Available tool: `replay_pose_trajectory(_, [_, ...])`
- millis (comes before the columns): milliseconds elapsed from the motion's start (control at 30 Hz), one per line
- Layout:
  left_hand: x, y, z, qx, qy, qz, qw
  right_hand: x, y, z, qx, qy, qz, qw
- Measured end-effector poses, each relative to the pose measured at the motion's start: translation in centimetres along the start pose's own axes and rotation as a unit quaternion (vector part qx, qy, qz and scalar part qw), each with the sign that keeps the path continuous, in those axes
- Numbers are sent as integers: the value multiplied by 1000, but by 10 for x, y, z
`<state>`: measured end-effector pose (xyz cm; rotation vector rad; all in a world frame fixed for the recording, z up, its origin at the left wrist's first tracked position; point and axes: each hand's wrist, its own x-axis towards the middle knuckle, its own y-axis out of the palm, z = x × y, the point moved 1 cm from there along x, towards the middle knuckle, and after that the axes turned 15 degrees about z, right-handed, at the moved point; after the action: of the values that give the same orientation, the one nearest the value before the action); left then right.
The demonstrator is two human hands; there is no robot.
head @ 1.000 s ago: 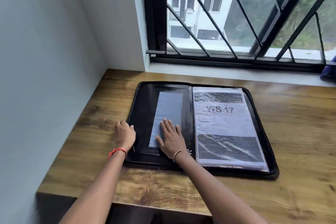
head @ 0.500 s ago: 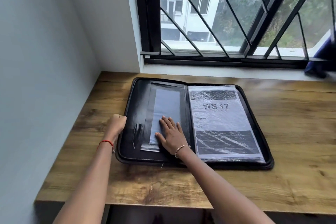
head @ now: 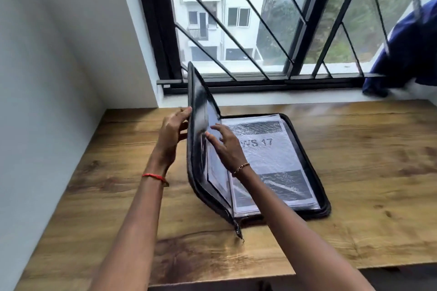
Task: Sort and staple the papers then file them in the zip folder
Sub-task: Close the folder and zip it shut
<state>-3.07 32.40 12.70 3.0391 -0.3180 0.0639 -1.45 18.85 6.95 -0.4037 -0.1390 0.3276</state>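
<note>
The folder [head: 324,205] lies on the desk [head: 354,172] under the window, its long axis running away from the person. Its left cover [head: 201,111] stands nearly upright on the spine. The papers [head: 272,156] lie flat in the right half, to the right of both hands, under a glossy sleeve. The top sheet is headed "WS 17", with dark printed bands above and below.

The left hand [head: 172,130] grips the cover's free long edge from outside, thumb at the rim and fingers behind. The right hand [head: 227,146] is flat and spread and grasps nothing. Its fingertips [head: 209,136] rest against the cover's inner face, where a pale sheet [head: 216,168] sits in a pocket.

Closing seems to turn on one thing: the cover must swing rightward and down over the papers. The right hand lies in that path, so it would have to slide out first. The left hand, nearer the free edge, is better placed to lower it. The zip pull [head: 237,229] hangs at the near corner, and the zip is undone.
</note>
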Motion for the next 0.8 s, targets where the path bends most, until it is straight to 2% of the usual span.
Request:
replay_pose_trajectory(233, [36, 96, 11, 11, 54, 50, 997, -17, -88, 0, 129, 2, -41, 991])
replay_pose_trajectory(367, [53, 145, 29, 53, 54, 109, 991, -38, -146, -16, 137, 29, -62, 988])
replay_pose_trajectory(533, [71, 188, 64, 149, 39, 152, 976, -57, -191, -70, 160, 118, -91, 976])
replay_pose_trajectory(667, [80, 209, 95, 264, 67, 196, 942, -72, -210, -108, 186, 198, -110, 956])
replay_pose_trajectory(800, [78, 214, 135, 447, 72, 210, 866, -84, -220, -136, 187, 270, -144, 933])
